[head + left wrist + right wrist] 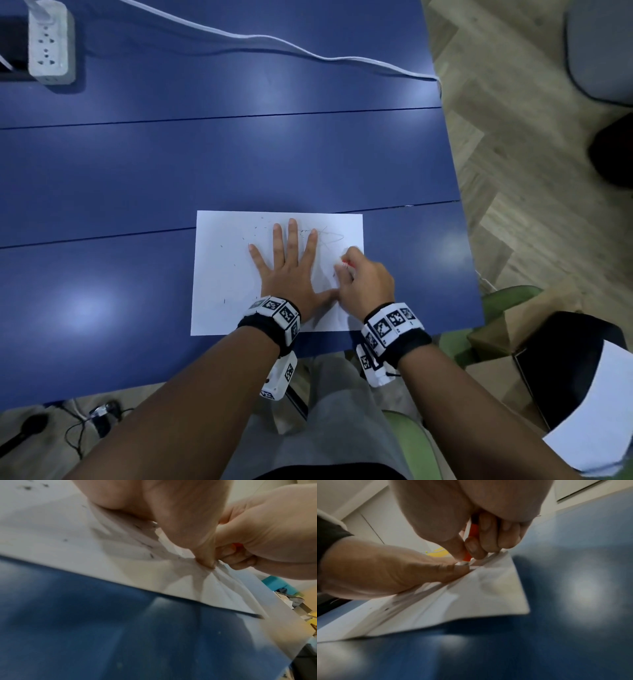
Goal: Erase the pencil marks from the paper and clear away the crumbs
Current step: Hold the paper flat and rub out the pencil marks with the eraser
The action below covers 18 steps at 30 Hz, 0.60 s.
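Note:
A white sheet of paper (226,274) lies near the front edge of the blue table (205,164). Faint pencil lines (329,236) run across its upper right, and small dark crumbs (253,228) are scattered over its left and top. My left hand (291,263) lies flat on the sheet with fingers spread, pressing it down. My right hand (363,277) grips a white eraser with an orange sleeve (471,540) and holds its tip on the paper beside the left thumb (447,570). The paper (214,582) wrinkles around the thumb, and its right corner (518,601) lifts slightly.
A white power strip (48,44) sits at the far left of the table, and a white cable (260,39) runs across the back. The table's right edge drops to a wooden floor (507,171). A brown bag (524,318) and a dark item with white paper (582,383) sit at the lower right.

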Available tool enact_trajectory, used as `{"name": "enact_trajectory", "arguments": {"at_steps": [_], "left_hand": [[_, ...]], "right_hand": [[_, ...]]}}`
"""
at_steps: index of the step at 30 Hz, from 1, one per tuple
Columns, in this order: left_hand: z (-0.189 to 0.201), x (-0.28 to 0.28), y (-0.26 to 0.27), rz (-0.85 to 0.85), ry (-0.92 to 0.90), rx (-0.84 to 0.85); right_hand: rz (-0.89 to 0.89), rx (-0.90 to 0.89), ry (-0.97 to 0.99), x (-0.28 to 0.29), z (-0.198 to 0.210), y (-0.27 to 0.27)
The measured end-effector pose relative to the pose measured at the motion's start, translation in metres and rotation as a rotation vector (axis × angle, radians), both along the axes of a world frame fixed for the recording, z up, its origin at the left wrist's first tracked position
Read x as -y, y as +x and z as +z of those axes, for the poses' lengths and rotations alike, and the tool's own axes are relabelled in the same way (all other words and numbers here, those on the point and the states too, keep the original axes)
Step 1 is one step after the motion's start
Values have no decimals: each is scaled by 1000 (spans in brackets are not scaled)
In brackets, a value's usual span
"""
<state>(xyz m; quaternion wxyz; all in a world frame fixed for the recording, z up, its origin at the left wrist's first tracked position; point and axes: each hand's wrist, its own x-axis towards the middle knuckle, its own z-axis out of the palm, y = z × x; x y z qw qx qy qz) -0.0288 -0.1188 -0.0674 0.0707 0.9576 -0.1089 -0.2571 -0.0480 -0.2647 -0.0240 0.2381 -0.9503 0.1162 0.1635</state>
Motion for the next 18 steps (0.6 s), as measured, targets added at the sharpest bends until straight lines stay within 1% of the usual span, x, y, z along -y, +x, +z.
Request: {"name": "enact_trajectory", "arguments": {"at_steps": [2, 3, 5, 8, 13, 18], "left_hand": [[-1, 1, 0, 7, -6, 10], [-1, 1, 0, 4, -6, 11], [-1, 1, 0, -6, -2, 7], [-2, 0, 0, -5, 6, 3], [2, -1, 0, 5, -8, -1], [2, -35, -4, 104, -24, 41]], "right_hand": [[66, -36, -12, -3, 1, -3], [68, -29, -25, -1, 1, -2], [15, 4, -39, 4, -2, 4], [-47, 6, -29, -2, -2, 2], [-33, -6, -43, 0, 1, 4], [-44, -10, -44, 4, 0, 9]]}}
